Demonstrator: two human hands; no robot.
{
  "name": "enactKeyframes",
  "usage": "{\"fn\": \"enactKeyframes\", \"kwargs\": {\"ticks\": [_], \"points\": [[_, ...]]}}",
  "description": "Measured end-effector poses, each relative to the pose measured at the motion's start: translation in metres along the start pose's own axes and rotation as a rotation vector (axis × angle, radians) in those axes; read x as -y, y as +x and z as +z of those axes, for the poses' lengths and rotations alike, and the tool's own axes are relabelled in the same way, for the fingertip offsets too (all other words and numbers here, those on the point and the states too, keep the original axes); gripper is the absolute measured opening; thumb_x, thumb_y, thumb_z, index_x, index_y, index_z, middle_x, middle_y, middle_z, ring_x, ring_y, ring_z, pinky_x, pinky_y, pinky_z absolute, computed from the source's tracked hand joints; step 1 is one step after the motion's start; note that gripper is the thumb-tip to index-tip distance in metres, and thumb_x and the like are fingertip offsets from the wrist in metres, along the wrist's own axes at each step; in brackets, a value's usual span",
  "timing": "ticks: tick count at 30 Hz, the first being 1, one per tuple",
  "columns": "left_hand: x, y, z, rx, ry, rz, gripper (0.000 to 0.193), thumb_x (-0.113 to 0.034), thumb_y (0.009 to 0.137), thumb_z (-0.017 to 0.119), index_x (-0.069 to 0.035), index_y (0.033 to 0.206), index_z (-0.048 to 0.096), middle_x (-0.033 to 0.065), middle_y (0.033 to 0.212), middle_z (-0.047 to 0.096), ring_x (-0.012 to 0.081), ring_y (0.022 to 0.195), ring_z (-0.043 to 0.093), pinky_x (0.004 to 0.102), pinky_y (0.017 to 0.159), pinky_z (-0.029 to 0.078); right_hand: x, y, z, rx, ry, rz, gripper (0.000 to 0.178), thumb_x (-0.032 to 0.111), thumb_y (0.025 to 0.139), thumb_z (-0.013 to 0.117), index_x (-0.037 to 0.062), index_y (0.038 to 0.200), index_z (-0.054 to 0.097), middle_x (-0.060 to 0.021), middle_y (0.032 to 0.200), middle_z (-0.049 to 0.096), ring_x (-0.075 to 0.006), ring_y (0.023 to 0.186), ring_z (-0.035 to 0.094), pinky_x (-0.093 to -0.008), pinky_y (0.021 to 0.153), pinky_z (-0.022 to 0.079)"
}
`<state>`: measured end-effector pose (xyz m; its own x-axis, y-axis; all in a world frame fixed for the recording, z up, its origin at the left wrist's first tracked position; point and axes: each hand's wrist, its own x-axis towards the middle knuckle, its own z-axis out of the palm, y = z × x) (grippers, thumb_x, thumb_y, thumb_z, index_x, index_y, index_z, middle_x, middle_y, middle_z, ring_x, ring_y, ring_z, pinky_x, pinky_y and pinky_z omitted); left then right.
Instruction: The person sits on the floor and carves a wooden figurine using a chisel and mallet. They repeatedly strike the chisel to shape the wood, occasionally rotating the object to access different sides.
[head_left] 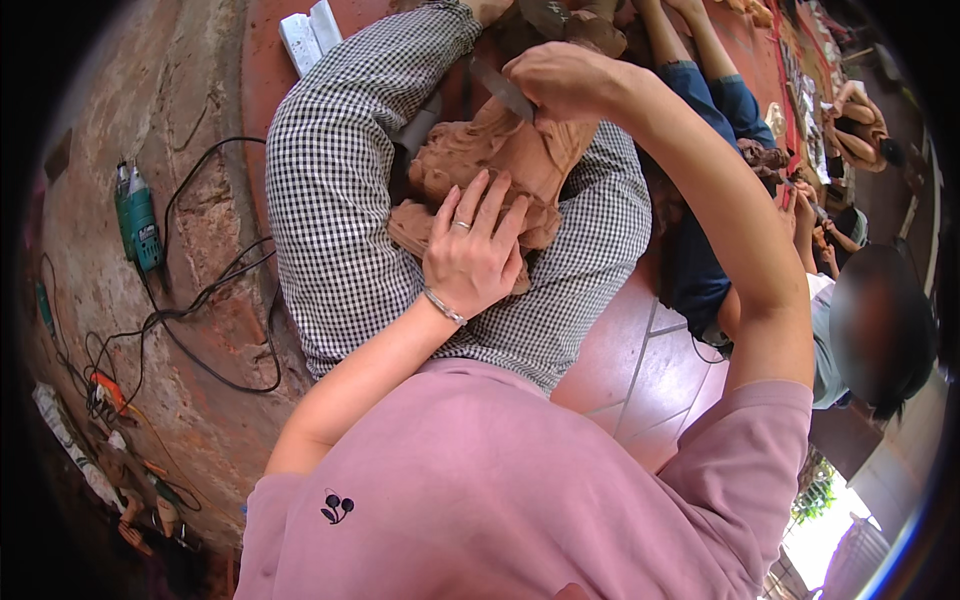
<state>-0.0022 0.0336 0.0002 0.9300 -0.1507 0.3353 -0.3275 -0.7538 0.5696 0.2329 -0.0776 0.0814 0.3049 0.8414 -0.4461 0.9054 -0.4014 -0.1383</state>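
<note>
A reddish-brown carved wooden figure lies across my lap, between my knees. My left hand, with a ring and a bracelet, rests flat on its near side with the fingers stretched out. Over the carving's far end, my right hand is closed on a thin grey strip. The strip's end sticks out to the left of my fingers, against the wood. Whether it is sandpaper or a flat blade, I cannot tell. My fingers hide the rest of it.
A green power tool lies on the worn ledge at left, with tangled black cables. White blocks stand beyond my left knee. A seated co-worker is close on my right, and other people work farther off. Tiled floor shows beside me.
</note>
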Motion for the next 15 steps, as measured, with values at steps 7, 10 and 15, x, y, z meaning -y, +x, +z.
{"fn": "enactKeyframes", "kwargs": {"ticks": [7,10,15], "points": [[0.000,-0.002,0.001,-0.003,0.009,-0.005,0.047,-0.017,0.077,0.065,-0.010,0.124,0.067,0.0144,0.142,0.057,0.0339,0.134,0.052,0.0509,0.108,0.043,-0.001,0.006,-0.007,0.092,0.007,0.029,0.034,0.016,0.065,0.087,-0.0011,0.089,0.071,-0.0130,0.093,0.068,-0.0338,0.099,0.066,-0.0430,0.084,0.054],[-0.002,-0.001,0.002,-0.006,0.004,-0.009,0.047,-0.017,0.077,0.065,-0.010,0.124,0.067,0.0144,0.142,0.057,0.0338,0.134,0.052,0.0508,0.108,0.042,0.003,0.001,-0.001,0.059,-0.019,-0.040,0.033,0.016,0.066,0.086,-0.0004,0.091,0.071,-0.0132,0.092,0.069,-0.0335,0.099,0.066,-0.0428,0.087,0.054],[0.000,-0.001,0.000,0.000,0.001,-0.007,0.047,-0.017,0.077,0.065,-0.010,0.124,0.067,0.0146,0.142,0.057,0.0338,0.134,0.052,0.0507,0.109,0.042,-0.005,-0.002,0.002,-0.048,0.041,0.096,0.025,0.015,0.076,0.082,0.0009,0.093,0.069,-0.0116,0.090,0.068,-0.0310,0.095,0.066,-0.0414,0.085,0.053]]}}
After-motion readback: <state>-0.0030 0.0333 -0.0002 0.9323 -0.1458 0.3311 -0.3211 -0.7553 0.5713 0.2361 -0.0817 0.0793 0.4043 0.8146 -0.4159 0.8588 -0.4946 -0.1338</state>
